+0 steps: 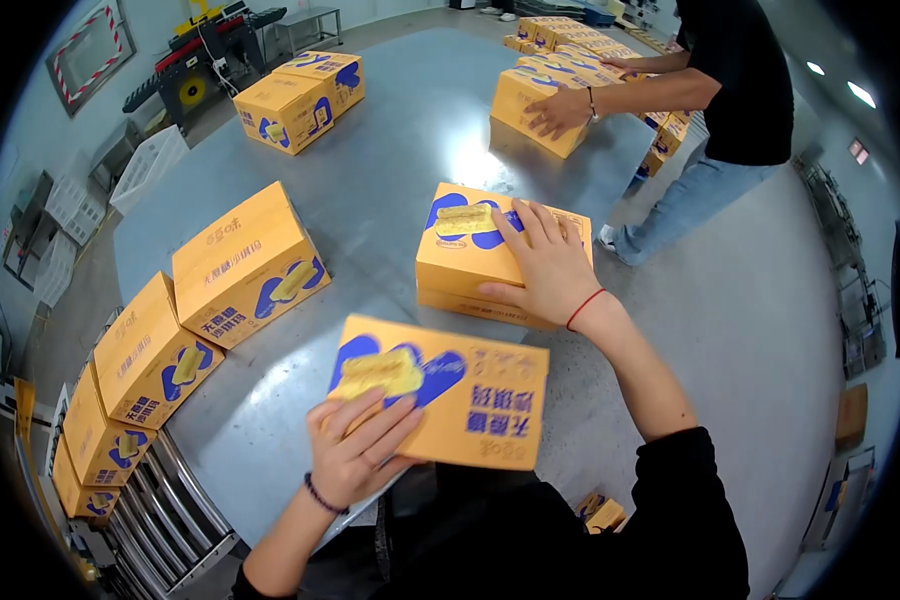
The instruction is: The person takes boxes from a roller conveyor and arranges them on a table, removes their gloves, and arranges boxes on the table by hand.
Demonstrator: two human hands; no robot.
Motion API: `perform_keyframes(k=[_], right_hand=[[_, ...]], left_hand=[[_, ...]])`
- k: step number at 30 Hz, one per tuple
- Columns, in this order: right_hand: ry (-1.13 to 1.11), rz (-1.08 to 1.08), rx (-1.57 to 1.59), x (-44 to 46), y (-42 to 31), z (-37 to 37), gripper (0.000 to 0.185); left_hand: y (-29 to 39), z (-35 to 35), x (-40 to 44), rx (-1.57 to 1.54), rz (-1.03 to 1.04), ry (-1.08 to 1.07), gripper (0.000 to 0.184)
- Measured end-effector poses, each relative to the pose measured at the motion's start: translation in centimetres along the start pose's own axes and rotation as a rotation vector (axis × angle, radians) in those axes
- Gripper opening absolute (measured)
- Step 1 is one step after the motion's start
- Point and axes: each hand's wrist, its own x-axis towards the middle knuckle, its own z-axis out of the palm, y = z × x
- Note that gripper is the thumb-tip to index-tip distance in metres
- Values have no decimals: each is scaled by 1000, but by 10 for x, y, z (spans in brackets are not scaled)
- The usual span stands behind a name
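Boldly, 无蔗糖沙琪玛 (500, 410) on carton (470, 370) in left hand (363, 440)

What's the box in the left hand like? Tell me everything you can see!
The box is orange-yellow, with flat sides, and looks like cardboard. Its big face has blue rounded shapes, a picture of a yellow bar-shaped snack and dark blue writing that appears upside down. It looks closed on the side we see. It's close to the person's body, slanting slightly down to the right. The left hand covers part of the picture. I can't tell whether it touches the table.
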Motion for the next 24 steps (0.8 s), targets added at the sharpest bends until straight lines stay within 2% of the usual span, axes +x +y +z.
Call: perform_keyframes(k=[4,5,8,10,11,13,14,16,18,19,20,21,22,23,24], right_hand=[[-138,-13,93,28,23,-5,83],[-180,-174,145,33,35,-11,80],[-177,-97,270,10,10,0,74],[135,-78,40,-18,-23,-4,65],[137,-76,41,-14,-21,-1,65],[181,-48,59,-10,-19,11,68],[182,-37,61,-2,-14,18,68],[182,4,-24,26,3,33,71],[219,58,-11,57,9,48,71],[237,107,15,64,4,52,71],[105,97,219,72,-10,36,72],[-24,76,422,82,-28,13,73],[81,-129,481,83,-50,0,76],[177,-337,545,78,-76,-7,79],[135,-466,551,79,-102,-14,86]], left_hand=[[-10,59,74,-2,66,76,70],[-13,72,91,-8,67,77,70],[-36,85,141,-27,53,50,71],[-83,61,157,-24,-9,127,64],[-116,44,159,-10,-64,169,59],[-179,5,150,-64,-572,249,54],[-228,-8,130,388,-633,156,54],[-296,-29,88,493,-1011,-215,55],[-216,-57,112,513,-987,-196,52],[-194,-62,103,504,-853,-153,49],[-173,-66,89,491,-729,-104,46],[-149,-74,75,320,-653,-97,44],[-133,-83,63,154,-581,-98,42],[-128,-91,54,147,-580,-107,42],[-126,-100,43,93,-645,-6,41]])
